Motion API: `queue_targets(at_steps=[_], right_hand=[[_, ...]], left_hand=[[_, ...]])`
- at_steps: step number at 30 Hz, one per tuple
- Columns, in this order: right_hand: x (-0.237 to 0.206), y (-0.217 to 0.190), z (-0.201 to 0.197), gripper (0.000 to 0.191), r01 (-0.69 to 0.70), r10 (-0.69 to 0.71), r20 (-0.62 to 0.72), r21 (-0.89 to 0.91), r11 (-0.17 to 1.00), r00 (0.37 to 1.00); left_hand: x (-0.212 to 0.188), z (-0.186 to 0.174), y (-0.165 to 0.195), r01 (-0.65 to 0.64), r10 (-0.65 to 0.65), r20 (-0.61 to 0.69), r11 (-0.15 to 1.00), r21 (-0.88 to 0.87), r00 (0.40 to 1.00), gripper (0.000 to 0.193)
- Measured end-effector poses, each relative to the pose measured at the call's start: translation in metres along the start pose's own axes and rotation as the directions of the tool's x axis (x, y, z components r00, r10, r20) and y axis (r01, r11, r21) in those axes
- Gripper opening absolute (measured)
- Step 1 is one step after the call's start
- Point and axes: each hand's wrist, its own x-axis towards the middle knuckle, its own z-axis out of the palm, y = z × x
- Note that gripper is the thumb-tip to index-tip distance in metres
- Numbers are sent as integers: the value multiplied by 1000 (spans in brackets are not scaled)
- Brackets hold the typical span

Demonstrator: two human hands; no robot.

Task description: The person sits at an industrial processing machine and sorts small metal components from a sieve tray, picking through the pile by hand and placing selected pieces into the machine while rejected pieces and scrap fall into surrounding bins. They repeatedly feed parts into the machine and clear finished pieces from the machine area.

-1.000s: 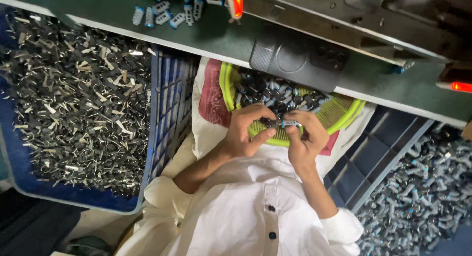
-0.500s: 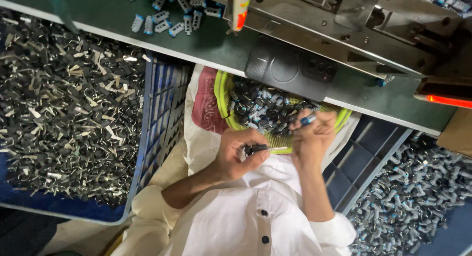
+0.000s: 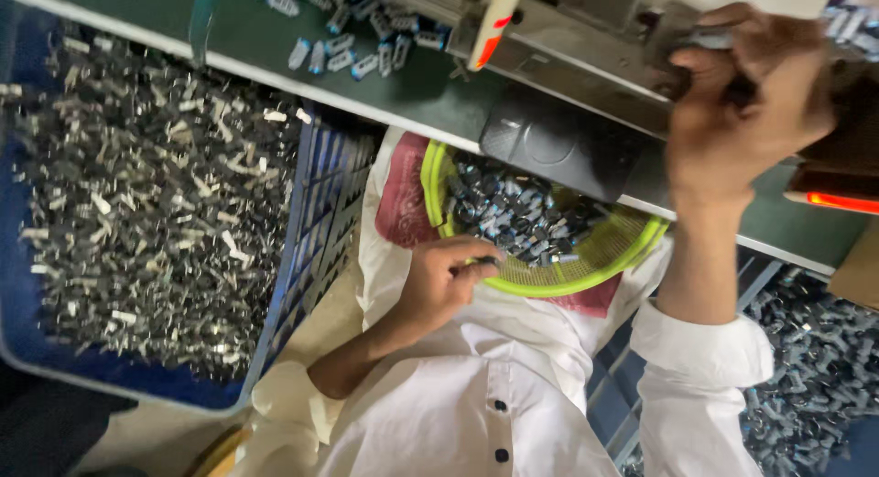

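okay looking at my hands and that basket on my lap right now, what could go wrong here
1. The right hand is up against the metal machine on the bench; fingers could get pinched there, especially as the view is blurred by motion.
2. The green basket of small parts sits on the lap, partly under the bench edge; a knee shift might tip it.
3. The left hand pinches a small dark part at the basket rim; it could slip and drop.

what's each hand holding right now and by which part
Left hand pinches a small dark part by its end over the green basket. Right hand is at the machine; its grip cannot be told.
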Motion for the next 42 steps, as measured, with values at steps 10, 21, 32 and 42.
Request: queue_targets(at_steps=[10,21,32,42], right_hand=[[-2,-85,-51,16,-65,90,130,-185,981,987],[-161,-122,10,14,-679,626,272,383,627,731],[-171,-123,21,25,-657,824,241,729,195,513],[-191,-109,35,26,-184,683,727,682,-708,71]], left_hand=[[15,9,-20,-197,273,112,872,-448,955,24],[26,5,19,-132,145,46,968,-214,988,17],[43,2,12,-685,704,-5,693,224,710,15],[4,-66,42,-590,528,304,540,600,793,22]])
